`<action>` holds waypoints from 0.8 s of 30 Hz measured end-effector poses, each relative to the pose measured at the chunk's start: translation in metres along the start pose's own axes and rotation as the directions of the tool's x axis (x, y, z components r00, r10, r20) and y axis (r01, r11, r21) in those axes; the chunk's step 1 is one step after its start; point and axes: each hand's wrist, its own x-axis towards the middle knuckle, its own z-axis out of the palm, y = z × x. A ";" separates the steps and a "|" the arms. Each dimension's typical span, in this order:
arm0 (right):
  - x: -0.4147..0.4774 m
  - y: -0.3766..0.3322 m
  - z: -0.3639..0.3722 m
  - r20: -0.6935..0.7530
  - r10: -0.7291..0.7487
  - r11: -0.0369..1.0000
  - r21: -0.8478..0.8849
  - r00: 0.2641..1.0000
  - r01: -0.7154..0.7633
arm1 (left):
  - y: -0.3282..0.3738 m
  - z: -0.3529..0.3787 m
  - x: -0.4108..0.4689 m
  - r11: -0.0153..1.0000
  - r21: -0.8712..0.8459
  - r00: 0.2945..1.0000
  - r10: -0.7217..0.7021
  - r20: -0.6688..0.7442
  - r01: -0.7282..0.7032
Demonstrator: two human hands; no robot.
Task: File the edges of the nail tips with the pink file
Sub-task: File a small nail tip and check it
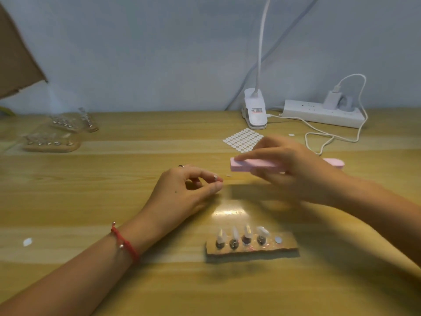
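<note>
My right hand grips the pink file, a long pink block held level above the table with its left end free. My left hand rests on the table just left of the file, thumb and forefinger pinched on a small clear nail tip. A tiny pale piece lies between the fingertips and the file. Nearer to me a cardboard strip carries several nail tips upright on metal stands.
A sheet of white oval stickers lies behind the hands. A clip lamp, a power strip and a white cable sit at the back right. More cardboard strips with stands lie at the far left. A white scrap lies near left.
</note>
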 end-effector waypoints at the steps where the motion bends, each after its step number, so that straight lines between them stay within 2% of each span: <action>1: 0.000 0.001 -0.007 -0.009 0.011 1.000 -0.010 1.000 -0.011 | 0.000 -0.001 0.001 0.999 -0.052 1.000 -0.005 -0.016 0.004; 4: -0.011 0.012 -0.021 -0.023 0.047 0.999 -0.008 0.999 -0.047 | 0.002 -0.003 0.002 0.990 -0.141 0.999 -0.027 -0.032 0.022; 8: -0.046 0.029 -0.013 -0.088 0.070 0.996 0.053 0.994 -0.066 | 0.006 -0.003 0.001 0.989 -0.144 1.000 -0.019 -0.020 0.016; 13: -0.060 0.030 0.002 -0.048 0.017 0.997 -0.081 0.999 -0.021 | 0.008 0.001 -0.002 0.999 -0.029 0.997 -0.021 0.070 0.023; 17: -0.060 0.042 -0.012 -0.015 0.061 0.986 -0.157 0.998 -0.062 | 0.010 0.001 -0.004 1.000 -0.013 0.998 0.007 0.069 -0.006; 20: -0.063 0.050 -0.013 -0.012 0.127 0.988 -0.085 0.992 -0.128 | 0.012 0.000 -0.003 0.996 -0.084 0.999 -0.018 0.040 0.021; 24: -0.051 0.037 -0.001 -0.015 0.102 0.994 -0.041 0.995 -0.102 | 0.013 -0.001 -0.003 0.994 -0.105 0.999 -0.029 0.040 0.033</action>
